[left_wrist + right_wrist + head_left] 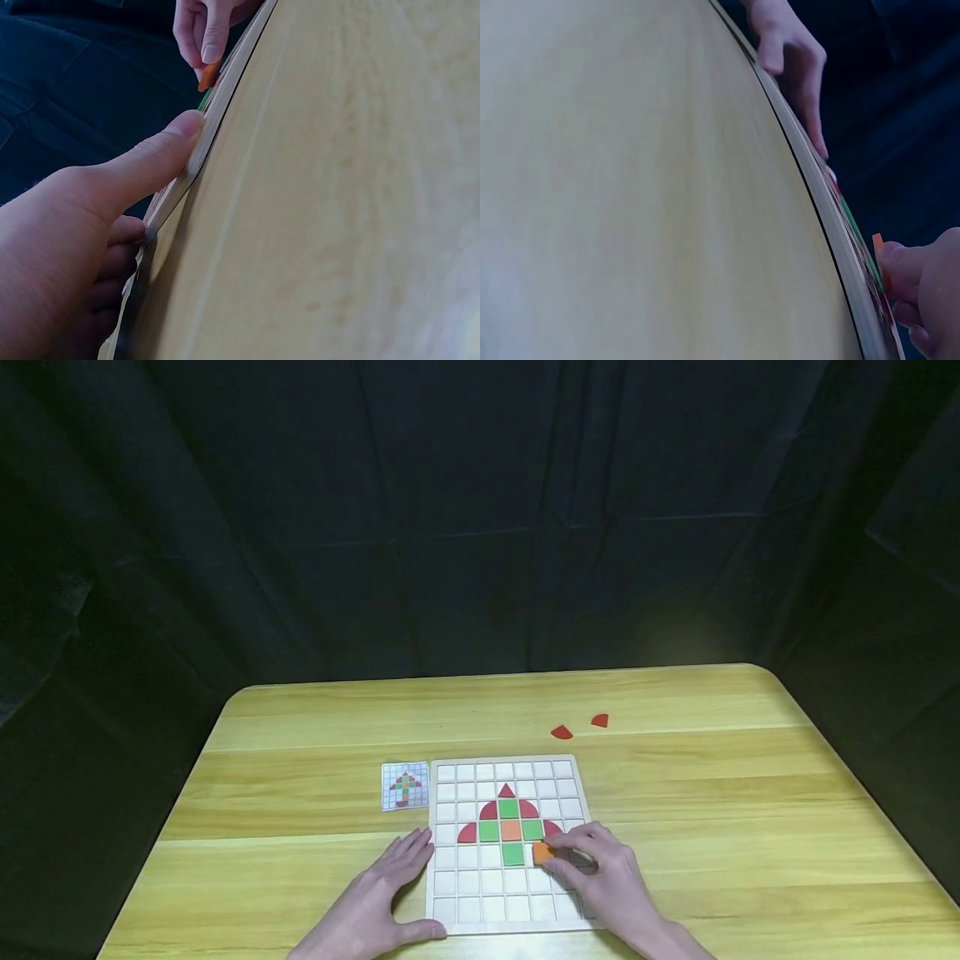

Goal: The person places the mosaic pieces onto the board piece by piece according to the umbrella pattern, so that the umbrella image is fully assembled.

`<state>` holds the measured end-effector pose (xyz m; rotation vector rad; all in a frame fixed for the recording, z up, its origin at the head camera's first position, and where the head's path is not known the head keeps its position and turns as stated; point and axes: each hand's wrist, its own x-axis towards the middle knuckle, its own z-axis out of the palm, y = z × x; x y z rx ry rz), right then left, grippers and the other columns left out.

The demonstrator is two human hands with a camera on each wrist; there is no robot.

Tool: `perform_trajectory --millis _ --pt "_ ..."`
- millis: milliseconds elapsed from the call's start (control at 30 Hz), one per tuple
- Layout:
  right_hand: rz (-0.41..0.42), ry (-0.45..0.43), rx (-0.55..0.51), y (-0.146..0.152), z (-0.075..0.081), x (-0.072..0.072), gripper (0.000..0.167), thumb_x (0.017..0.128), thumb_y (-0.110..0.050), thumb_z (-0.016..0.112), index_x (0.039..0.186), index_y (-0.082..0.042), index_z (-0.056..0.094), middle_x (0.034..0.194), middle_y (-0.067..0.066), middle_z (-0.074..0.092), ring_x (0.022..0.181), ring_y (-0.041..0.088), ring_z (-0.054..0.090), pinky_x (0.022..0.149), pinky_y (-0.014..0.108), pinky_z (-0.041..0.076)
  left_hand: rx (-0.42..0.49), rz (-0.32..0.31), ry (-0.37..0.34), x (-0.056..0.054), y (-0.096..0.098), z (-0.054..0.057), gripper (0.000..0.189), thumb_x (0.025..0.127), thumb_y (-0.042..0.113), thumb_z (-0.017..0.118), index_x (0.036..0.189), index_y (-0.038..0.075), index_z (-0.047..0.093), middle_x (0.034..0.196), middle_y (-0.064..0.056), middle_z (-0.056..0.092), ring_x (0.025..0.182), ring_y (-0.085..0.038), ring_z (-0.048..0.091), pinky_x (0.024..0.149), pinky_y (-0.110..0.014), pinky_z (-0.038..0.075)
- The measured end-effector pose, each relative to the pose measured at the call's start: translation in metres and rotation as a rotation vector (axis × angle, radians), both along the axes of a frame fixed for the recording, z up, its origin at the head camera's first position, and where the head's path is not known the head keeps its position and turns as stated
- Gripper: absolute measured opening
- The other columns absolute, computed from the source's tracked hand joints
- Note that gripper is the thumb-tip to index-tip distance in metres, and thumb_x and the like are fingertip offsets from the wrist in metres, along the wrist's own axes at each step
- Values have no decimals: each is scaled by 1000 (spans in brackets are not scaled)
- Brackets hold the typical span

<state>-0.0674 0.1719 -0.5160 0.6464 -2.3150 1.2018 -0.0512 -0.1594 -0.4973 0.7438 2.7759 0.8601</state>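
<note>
My right hand (611, 881) pinches an orange square tile (542, 853) between thumb and fingers, over the right half of a white grid board (468, 910). In the right wrist view the tile (878, 251) stands tilted on edge above the board's surface. Spread along the board's left edge, my left hand (382, 893) rests with its thumb at the near left corner. Green square tiles (513, 854), an orange square tile (511, 830), red quarter-circle tiles (467, 833) and a red triangle tile (506, 791) lie in the grid. My right fingers partly cover the rightmost red tile.
A small printed pattern card (405, 786) lies left of the board, showing a similar coloured arrow-like figure. Two loose red quarter-circle tiles (562, 732) sit behind the board on the wooden table (712, 793). A dark curtain (480, 527) hangs behind the table.
</note>
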Motion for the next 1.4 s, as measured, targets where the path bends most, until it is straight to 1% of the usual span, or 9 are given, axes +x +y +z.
perform_trajectory --millis 100,200,300,567,667,800,933,1067,1400 --pt "54 -28 2 -7 0 2 28 71 -6 88 96 -14 77 93 -6 68 82 8 66 67 11 54 -5 0 12 0 0 0 100 80 72 66 150 6 44 163 -3 32 149 -33 31 115 -53 35" --pt "74 -46 27 -13 -1 3 26 73 -11 88 97 -16 78 96 -9 69 87 6 65 72 9 52 -9 1 23 0 0 0 100 79 72 66 150 6 44 162 -3 33 148 -32 31 115 -52 36" --pt "86 -31 46 -16 -3 4 26 73 -14 89 97 -16 78 96 -10 69 90 5 65 77 9 52 -11 1 29 0 0 0 100 79 72 67 150 6 44 162 -3 34 148 -32 32 115 -52 35" --pt "129 75 43 -19 -6 7 26 73 -10 88 96 -14 77 95 -5 69 88 9 63 82 7 50 -11 3 26 0 1 0 99 79 72 66 150 5 44 162 -4 34 148 -32 32 116 -51 35" --pt "155 116 39 -21 -6 8 26 73 -10 88 96 -13 77 96 -4 69 88 10 62 78 8 52 -9 4 25 1 0 0 99 79 72 66 150 5 44 162 -4 34 148 -32 32 116 -51 35" --pt "191 178 30 -24 -6 9 24 76 -11 87 98 -11 76 96 -2 68 87 12 61 75 10 53 -11 5 25 1 0 0 99 79 72 67 150 5 45 162 -4 34 148 -32 32 115 -51 36" --pt "194 202 38 -25 -7 9 21 79 -14 85 98 -11 76 96 -2 68 87 11 61 77 9 52 -21 11 13 0 1 1 100 78 72 67 150 6 44 162 -3 33 149 -31 31 116 -51 35" --pt "194 199 37 -26 -8 10 21 79 -14 85 98 -11 76 96 -2 68 88 11 60 76 9 52 -29 16 5 0 1 2 101 78 72 68 151 7 43 162 -2 32 149 -30 30 117 -49 34" --pt "156 198 44 -27 -9 10 21 79 -14 85 99 -11 77 96 -3 68 88 10 59 76 8 51 -23 11 6 -1 1 1 102 77 72 68 151 6 43 162 -4 32 149 -30 30 117 -50 34"
